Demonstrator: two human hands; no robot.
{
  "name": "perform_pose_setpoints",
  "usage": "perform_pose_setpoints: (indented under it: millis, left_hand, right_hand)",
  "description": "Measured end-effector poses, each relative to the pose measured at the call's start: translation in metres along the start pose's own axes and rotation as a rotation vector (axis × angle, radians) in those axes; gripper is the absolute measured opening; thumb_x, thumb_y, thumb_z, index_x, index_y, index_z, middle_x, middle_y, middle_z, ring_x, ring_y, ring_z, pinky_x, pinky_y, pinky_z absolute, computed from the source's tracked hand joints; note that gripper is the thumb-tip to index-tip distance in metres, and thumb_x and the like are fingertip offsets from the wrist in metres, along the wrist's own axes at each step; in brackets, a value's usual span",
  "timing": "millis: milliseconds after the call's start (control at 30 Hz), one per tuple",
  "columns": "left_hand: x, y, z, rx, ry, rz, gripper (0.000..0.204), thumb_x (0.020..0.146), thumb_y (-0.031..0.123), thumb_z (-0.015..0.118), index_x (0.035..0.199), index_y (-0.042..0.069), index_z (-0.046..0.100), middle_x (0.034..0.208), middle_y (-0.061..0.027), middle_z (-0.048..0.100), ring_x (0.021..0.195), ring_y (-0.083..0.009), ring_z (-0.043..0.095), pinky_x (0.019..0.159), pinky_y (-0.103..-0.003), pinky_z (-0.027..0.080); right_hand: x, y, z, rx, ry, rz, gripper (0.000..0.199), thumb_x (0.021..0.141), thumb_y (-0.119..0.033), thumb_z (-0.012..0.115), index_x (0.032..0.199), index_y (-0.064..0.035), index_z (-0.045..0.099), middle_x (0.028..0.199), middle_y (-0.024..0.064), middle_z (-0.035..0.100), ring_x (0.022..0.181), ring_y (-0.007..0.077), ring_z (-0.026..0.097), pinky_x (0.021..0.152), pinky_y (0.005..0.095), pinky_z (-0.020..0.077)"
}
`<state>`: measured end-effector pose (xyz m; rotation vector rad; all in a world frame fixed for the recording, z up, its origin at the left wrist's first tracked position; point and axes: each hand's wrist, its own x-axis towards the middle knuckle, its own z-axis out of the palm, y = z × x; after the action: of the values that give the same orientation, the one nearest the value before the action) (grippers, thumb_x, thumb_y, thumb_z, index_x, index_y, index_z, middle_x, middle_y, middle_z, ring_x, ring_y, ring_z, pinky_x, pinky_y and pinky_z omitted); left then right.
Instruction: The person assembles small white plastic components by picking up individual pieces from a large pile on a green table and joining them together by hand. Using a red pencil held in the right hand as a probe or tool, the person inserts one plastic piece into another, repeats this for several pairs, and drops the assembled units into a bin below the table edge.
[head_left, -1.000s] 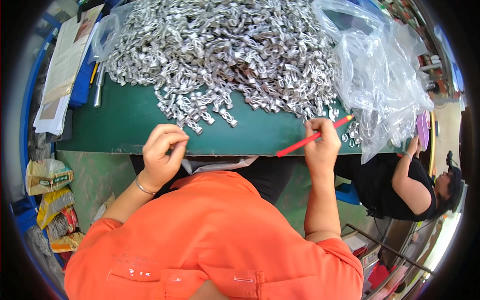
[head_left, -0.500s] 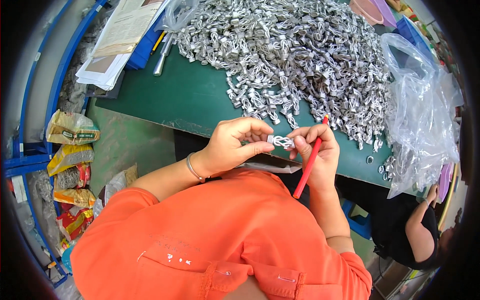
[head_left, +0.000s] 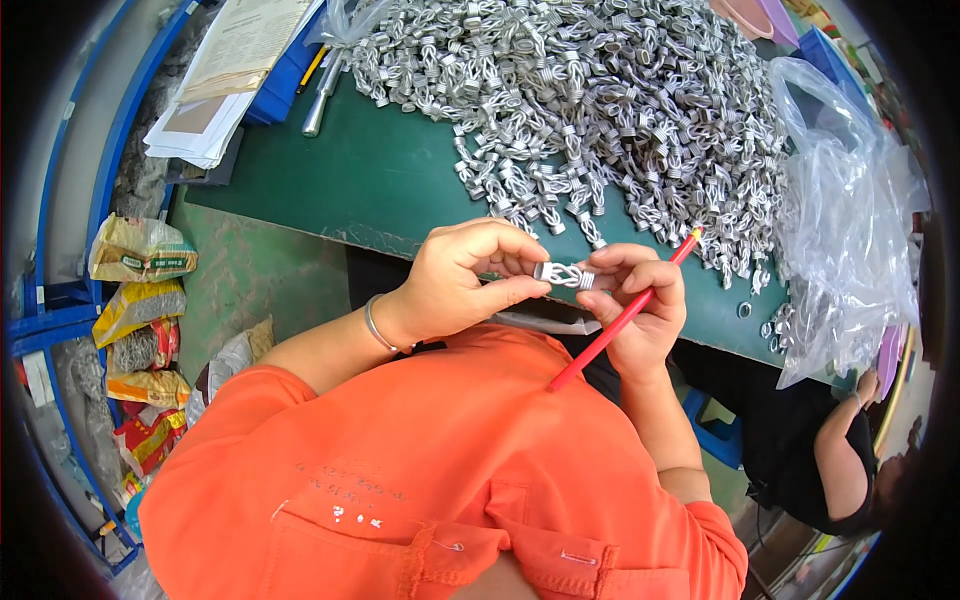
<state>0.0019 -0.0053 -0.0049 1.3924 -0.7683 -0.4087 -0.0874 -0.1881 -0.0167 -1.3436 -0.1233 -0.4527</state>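
Between my two hands, just in front of the table's near edge, is a small silver metal link (head_left: pixel 566 276), two interlaced loops with a ribbed collar at each end. My left hand (head_left: pixel 462 272) pinches its left collar between thumb and fingers. At the other end, the thumb and fingers of my right hand (head_left: pixel 640 305) grip the right collar. A red pencil (head_left: pixel 622 322) is also tucked in my right hand, slanting from upper right to lower left. Beyond my hands, a large heap of similar metal links (head_left: pixel 600 110) covers much of the green table (head_left: pixel 340 180).
Clear plastic bags (head_left: pixel 845 220) lie at the table's right. Loose rings (head_left: pixel 778 328) sit by them. Papers (head_left: pixel 225 85) on a blue bin and a metal-shafted tool (head_left: pixel 322 95) are at the left. Stacked sacks (head_left: pixel 145 310) stand by blue shelving. Another person's arm (head_left: pixel 845 440) shows at right.
My right fingers have shifted on the link, and the red pencil has tilted over, its upper end moving right and its lower end left. The link looks slightly rolled in my fingers.
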Motion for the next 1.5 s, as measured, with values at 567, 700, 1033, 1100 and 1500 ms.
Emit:
perform_pose_setpoints:
  millis: [567, 700, 1033, 1100, 1500]
  left_hand:
    - [-0.042, -0.008, -0.016, 0.361, -0.415, -0.317, 0.033, 0.077, 0.006, 0.066, 0.109, -0.002, 0.06, 0.121, -0.0153, 0.055, 0.107, -0.0243, 0.057, 0.084, -0.033, 0.053]
    - [-0.027, -0.004, -0.008, 0.354, -0.351, -0.237, 0.027, 0.077, 0.002, 0.067, 0.103, -0.002, 0.061, 0.106, -0.0142, 0.06, 0.095, -0.0204, 0.063, 0.077, -0.03, 0.054]
    - [0.006, 0.002, 0.008, -0.23, -0.102, -0.301, 0.028, 0.078, -0.007, 0.064, 0.105, -0.005, 0.057, 0.09, -0.0101, 0.06, 0.078, -0.0131, 0.063, 0.069, -0.026, 0.054]
    - [0.01, 0.009, 0.007, -0.022, -0.136, -0.138, 0.024, 0.076, -0.005, 0.067, 0.099, -0.005, 0.061, 0.089, -0.0105, 0.059, 0.078, -0.0133, 0.063, 0.068, -0.025, 0.055]
    - [-0.018, 0.008, -0.012, 0.085, -0.187, -0.359, 0.016, 0.076, 0.001, 0.069, 0.088, 0.0, 0.059, 0.068, -0.0023, 0.06, 0.056, -0.0047, 0.056, 0.049, -0.018, 0.045]
  right_hand:
    - [0.015, 0.013, -0.024, -1.057, 0.014, -0.119, 0.025, 0.066, 0.005, 0.07, 0.078, -0.004, 0.049, 0.077, 0.011, 0.059, 0.076, 0.0304, 0.056, 0.067, 0.0355, 0.0451]
    - [0.012, 0.024, -0.031, -1.019, 0.036, -0.021, 0.022, 0.072, 0.003, 0.068, 0.077, -0.0047, 0.048, 0.073, 0.0097, 0.058, 0.067, 0.027, 0.058, 0.059, 0.0347, 0.0459]
    - [-0.002, 0.0, -0.006, 0.234, 0.054, 0.407, 0.021, 0.082, 0.008, 0.058, 0.082, -0.0048, 0.042, 0.093, 0.0173, 0.063, 0.077, 0.0152, 0.062, 0.064, 0.0232, 0.0502]
    - [-0.005, 0.005, -0.005, 0.161, 0.03, 0.338, 0.023, 0.08, 0.011, 0.058, 0.082, -0.0048, 0.041, 0.099, 0.0198, 0.061, 0.081, 0.016, 0.061, 0.069, 0.0249, 0.0508]
    - [0.001, 0.006, -0.014, -0.22, -0.057, 0.103, 0.026, 0.075, 0.01, 0.066, 0.079, -0.0026, 0.043, 0.093, 0.0182, 0.065, 0.072, 0.0138, 0.06, 0.063, 0.0272, 0.05]
